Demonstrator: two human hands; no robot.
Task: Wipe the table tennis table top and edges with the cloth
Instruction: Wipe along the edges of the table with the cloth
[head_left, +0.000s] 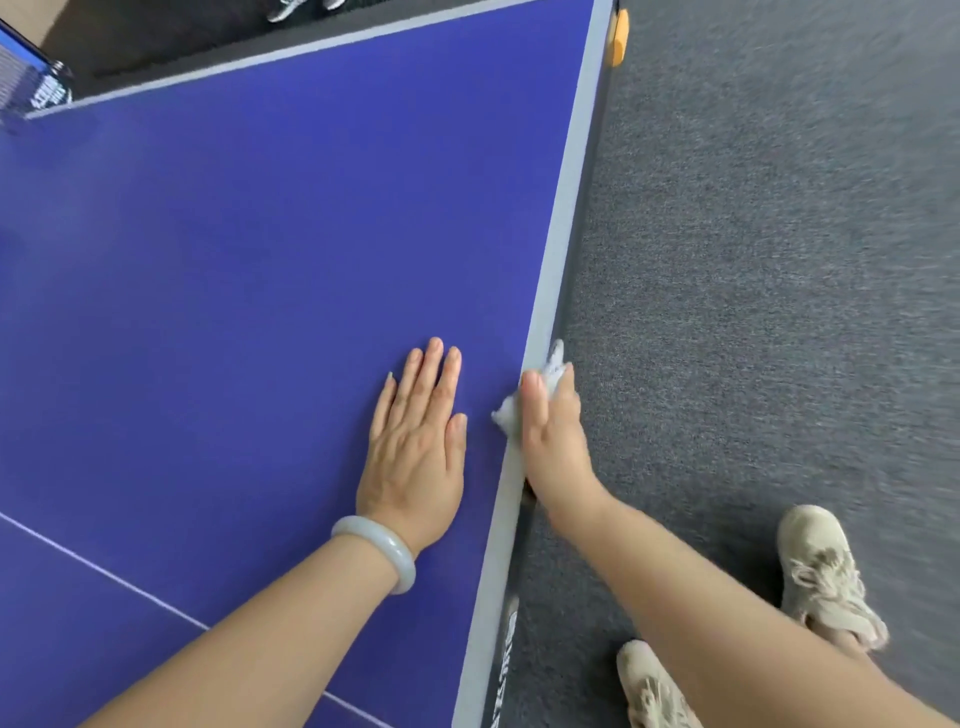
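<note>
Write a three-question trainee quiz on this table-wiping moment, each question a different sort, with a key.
1. True or false: the left hand lies flat, palm down, on the blue table top.
2. Multiple choice: the cloth is held against
A. the net
B. the grey side edge of the table
C. the carpet
3. Fill in: the pale bracelet is worn on the ____ wrist.

Key:
1. True.
2. B; the right hand presses the cloth to that edge, thumb on top.
3. Left.
</note>
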